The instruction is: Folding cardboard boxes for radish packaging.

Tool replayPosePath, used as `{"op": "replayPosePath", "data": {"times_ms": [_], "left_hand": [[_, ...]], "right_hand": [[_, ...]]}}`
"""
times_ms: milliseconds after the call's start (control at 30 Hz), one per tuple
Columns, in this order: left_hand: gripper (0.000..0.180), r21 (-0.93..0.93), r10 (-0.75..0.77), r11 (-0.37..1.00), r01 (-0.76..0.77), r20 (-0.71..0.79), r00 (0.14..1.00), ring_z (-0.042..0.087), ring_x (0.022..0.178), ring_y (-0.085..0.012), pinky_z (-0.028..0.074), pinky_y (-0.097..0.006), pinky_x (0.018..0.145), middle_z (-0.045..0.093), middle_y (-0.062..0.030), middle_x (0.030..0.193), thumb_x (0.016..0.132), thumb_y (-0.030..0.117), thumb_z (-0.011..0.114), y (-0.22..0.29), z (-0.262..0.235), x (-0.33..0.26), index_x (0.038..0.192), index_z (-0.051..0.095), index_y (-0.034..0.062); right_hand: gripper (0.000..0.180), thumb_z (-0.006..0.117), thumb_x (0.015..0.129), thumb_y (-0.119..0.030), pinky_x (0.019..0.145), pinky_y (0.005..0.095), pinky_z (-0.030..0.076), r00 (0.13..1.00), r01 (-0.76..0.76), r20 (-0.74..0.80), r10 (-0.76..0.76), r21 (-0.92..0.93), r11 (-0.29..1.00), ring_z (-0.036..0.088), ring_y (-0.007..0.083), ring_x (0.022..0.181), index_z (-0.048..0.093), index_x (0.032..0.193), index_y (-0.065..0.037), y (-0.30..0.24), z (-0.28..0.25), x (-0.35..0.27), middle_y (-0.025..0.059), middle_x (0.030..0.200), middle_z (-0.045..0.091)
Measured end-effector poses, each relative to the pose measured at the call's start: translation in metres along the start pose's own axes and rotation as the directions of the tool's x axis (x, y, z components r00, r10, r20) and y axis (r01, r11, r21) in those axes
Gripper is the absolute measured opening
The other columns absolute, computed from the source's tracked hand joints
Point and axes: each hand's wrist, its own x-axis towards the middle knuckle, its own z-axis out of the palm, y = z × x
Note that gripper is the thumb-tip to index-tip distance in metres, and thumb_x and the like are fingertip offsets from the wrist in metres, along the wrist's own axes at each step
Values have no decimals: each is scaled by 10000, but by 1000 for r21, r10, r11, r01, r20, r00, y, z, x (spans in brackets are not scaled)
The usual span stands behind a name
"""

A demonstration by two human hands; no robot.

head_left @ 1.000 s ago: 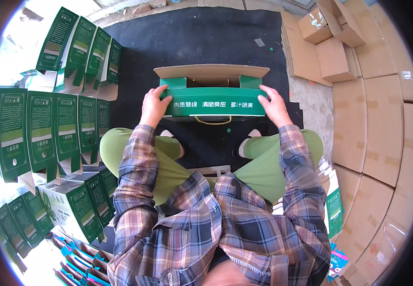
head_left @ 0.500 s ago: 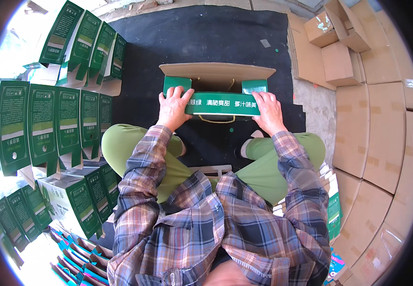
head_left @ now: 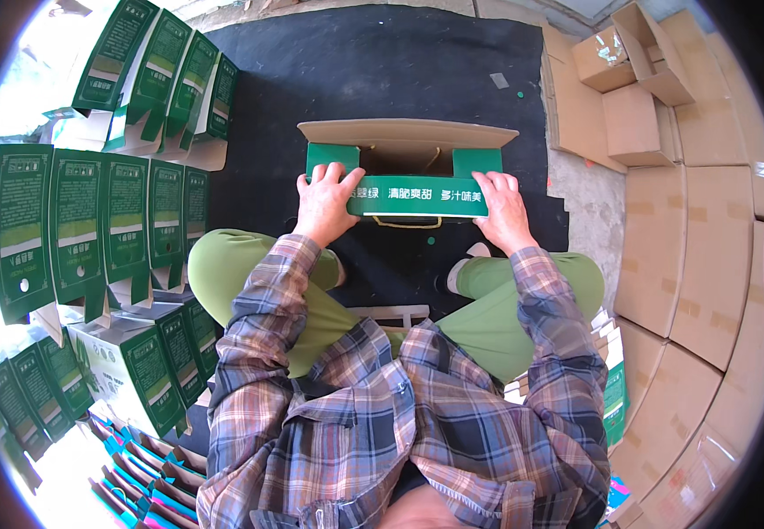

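Note:
A green gift carton [head_left: 419, 197] with white lettering stands in front of me, its top uncovered. My left hand [head_left: 324, 204] grips the left corner of its near flap, fingers over the upper edge. At the other corner, my right hand [head_left: 504, 212] holds the same flap, fingers curled over the edge. The far flap [head_left: 408, 134] stands raised, showing its brown inside. Green side flaps [head_left: 477, 160] fold inward at both ends. A yellow cord handle [head_left: 408, 224] hangs on the near side, and another cord shows inside. The carton's bottom is hidden.
Green cartons [head_left: 78, 225] stand stacked in rows at the left, with folded colourful cartons [head_left: 148, 480] below them. Brown cardboard boxes [head_left: 651, 238] line the right side, some opened at the far right. A black mat [head_left: 356, 70] covers the floor. My crossed legs flank the carton.
The view has shifted slightly, so the carton and both hands appear a little farther right and lower. Both hands keep their hold on the near flap.

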Motion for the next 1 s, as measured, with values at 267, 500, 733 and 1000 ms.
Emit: {"op": "replayPosePath", "data": {"times_ms": [267, 500, 733, 1000], "left_hand": [[826, 30, -46, 998, 47, -18, 999, 422, 1136, -265, 341, -488, 891, 473, -71, 1142, 543, 259, 823, -13, -5, -4, 1291, 473, 223], [847, 110, 62, 993, -51, -100, 993, 450, 1071, -265, 303, -487, 948, 479, -64, 1104, 534, 311, 819, -9, -22, -32, 1284, 462, 143], [693, 15, 172, 985, -172, -41, 984, 482, 1010, -214, 353, -388, 843, 504, -35, 985, 537, 261, 796, 1, -39, -48, 1166, 545, 112], [616, -87, 113, 990, -115, -21, 993, 494, 983, -232, 366, -386, 815, 512, -59, 961, 544, 308, 773, 20, -48, -45, 1086, 569, 98]], "right_hand": [[693, 677, 630, -25, 939, 405, 405, 995, 40, 95, -30, -112, 993, 426, 318, 1165, 428, 1276, -25, -13, 10, 16, 135, 1193, 498], [659, 559, 756, -18, 1013, 441, 343, 969, -63, 225, 98, -158, 985, 309, 338, 1308, 312, 1367, -22, -58, -15, -2, 144, 1391, 378], [790, 635, 694, 30, 1029, 464, 322, 955, -92, 264, 138, -182, 979, 239, 344, 1345, 262, 1388, -20, -74, -33, -19, 154, 1447, 290], [693, 677, 726, -40, 1040, 441, 316, 975, -111, 176, 135, -142, 984, 248, 347, 1340, 367, 1345, -17, -63, -54, -23, 171, 1434, 311]]}}
